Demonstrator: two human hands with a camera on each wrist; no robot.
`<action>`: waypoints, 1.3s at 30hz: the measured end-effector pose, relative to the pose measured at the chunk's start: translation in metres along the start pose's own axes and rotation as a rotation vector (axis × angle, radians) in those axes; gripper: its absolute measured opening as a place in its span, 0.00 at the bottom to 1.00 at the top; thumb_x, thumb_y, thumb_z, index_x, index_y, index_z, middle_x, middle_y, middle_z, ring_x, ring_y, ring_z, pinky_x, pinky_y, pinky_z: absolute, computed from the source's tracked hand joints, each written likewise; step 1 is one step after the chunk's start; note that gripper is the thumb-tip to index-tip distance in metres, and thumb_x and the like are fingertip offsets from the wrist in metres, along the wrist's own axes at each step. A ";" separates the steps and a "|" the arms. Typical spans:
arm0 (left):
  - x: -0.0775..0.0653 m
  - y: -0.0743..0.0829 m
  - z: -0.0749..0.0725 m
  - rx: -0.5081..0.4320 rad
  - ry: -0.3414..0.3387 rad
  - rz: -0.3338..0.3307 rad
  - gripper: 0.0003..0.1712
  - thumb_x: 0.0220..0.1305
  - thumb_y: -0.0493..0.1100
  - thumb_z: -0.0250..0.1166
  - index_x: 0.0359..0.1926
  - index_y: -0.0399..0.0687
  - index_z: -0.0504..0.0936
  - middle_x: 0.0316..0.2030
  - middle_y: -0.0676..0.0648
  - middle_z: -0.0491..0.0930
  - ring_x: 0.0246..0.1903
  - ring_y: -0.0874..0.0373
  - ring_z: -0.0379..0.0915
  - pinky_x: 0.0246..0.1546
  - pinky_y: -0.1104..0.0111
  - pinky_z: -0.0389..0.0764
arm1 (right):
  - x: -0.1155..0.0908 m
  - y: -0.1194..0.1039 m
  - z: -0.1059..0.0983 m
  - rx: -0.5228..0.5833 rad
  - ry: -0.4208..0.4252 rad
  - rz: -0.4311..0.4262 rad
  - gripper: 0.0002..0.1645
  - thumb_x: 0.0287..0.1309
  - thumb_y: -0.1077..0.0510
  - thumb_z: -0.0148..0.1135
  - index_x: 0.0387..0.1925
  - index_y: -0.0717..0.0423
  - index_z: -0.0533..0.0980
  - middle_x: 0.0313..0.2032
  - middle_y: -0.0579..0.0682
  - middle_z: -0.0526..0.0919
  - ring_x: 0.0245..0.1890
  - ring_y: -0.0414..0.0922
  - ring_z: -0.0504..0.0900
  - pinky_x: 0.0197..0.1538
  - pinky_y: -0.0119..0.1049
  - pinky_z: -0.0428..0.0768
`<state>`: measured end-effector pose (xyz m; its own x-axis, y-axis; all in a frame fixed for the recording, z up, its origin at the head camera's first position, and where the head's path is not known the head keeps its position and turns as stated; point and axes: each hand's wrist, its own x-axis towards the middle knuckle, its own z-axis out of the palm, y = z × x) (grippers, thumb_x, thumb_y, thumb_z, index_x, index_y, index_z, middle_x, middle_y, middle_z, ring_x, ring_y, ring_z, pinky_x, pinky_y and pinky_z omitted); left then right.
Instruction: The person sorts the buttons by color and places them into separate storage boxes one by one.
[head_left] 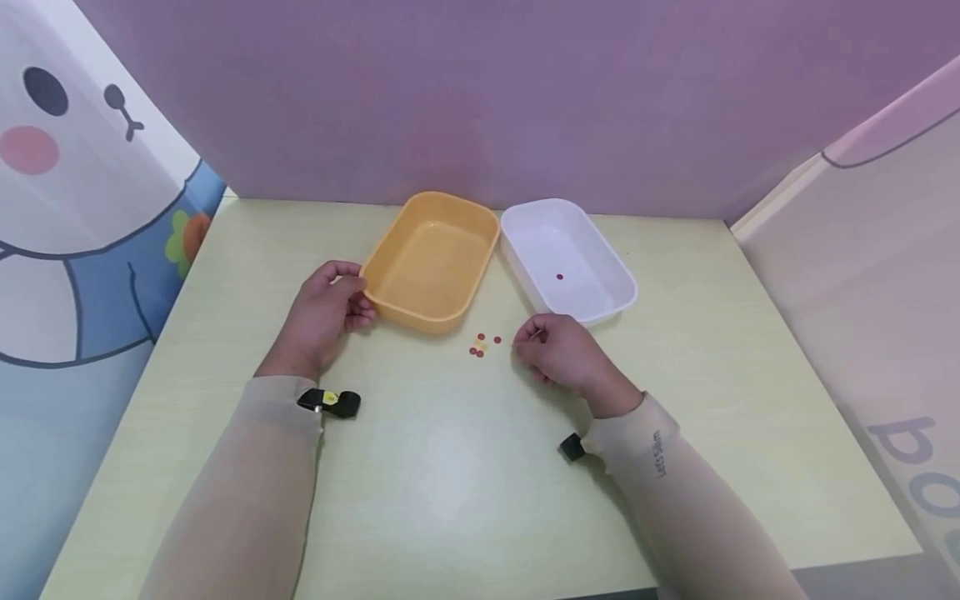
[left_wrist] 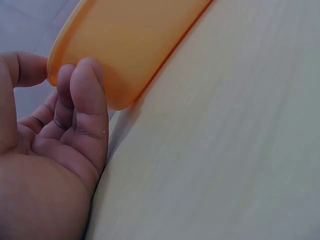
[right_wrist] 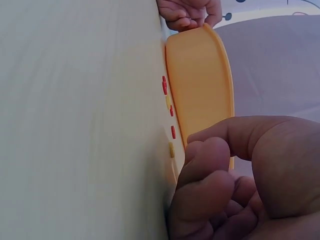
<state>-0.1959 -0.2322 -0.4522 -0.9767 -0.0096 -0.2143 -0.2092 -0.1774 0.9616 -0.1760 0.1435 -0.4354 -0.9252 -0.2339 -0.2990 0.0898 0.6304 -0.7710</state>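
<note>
My left hand [head_left: 322, 312] pinches the near left corner of the orange tray [head_left: 438, 312] between thumb and fingers. The other fingers lie curled against the tray's outer side in the left wrist view. On the table before the tray lie several small red discs [head_left: 497, 340] and small yellow discs [head_left: 483, 347]. Just right of them is my right hand [head_left: 558, 354], low over the table, fingers curled and thumb tip against the forefinger. A yellow disc [right_wrist: 171, 150] shows close to those fingertips in the right wrist view. Whether anything sits between them is hidden.
A white tray [head_left: 626, 287] stands to the right of the orange one, close beside it, with one red disc [head_left: 559, 277] inside. Behind both trays rises a purple wall [head_left: 465, 100]. The pale table [head_left: 442, 467] reaches toward me.
</note>
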 end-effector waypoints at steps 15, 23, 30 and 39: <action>-0.001 0.003 0.003 0.047 0.015 -0.018 0.11 0.87 0.44 0.59 0.62 0.48 0.75 0.35 0.48 0.82 0.31 0.59 0.83 0.35 0.71 0.91 | 0.004 0.006 0.005 -0.054 -0.003 0.010 0.04 0.73 0.57 0.70 0.46 0.48 0.86 0.22 0.53 0.83 0.20 0.48 0.81 0.27 0.40 0.85; 0.002 0.001 0.000 0.031 0.004 -0.008 0.12 0.87 0.44 0.60 0.63 0.48 0.75 0.35 0.48 0.82 0.31 0.59 0.83 0.35 0.71 0.91 | 0.007 0.006 0.007 -0.058 -0.005 0.001 0.03 0.73 0.58 0.71 0.45 0.49 0.86 0.22 0.53 0.82 0.19 0.48 0.81 0.27 0.40 0.86; 0.003 -0.001 -0.003 0.022 0.009 -0.020 0.12 0.87 0.44 0.60 0.63 0.48 0.74 0.35 0.48 0.82 0.32 0.59 0.83 0.36 0.71 0.91 | 0.008 0.003 0.008 -0.068 -0.021 0.012 0.04 0.73 0.57 0.72 0.46 0.52 0.86 0.24 0.52 0.83 0.20 0.48 0.82 0.28 0.40 0.87; 0.004 0.000 -0.004 0.040 0.007 -0.014 0.12 0.87 0.45 0.61 0.63 0.49 0.75 0.36 0.48 0.82 0.32 0.58 0.83 0.37 0.70 0.91 | 0.008 0.004 0.007 -0.059 -0.028 0.029 0.03 0.73 0.57 0.71 0.40 0.50 0.87 0.28 0.51 0.85 0.22 0.47 0.82 0.29 0.39 0.88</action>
<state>-0.1998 -0.2360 -0.4539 -0.9733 -0.0141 -0.2290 -0.2250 -0.1379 0.9646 -0.1804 0.1392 -0.4442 -0.9115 -0.2351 -0.3374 0.0942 0.6793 -0.7278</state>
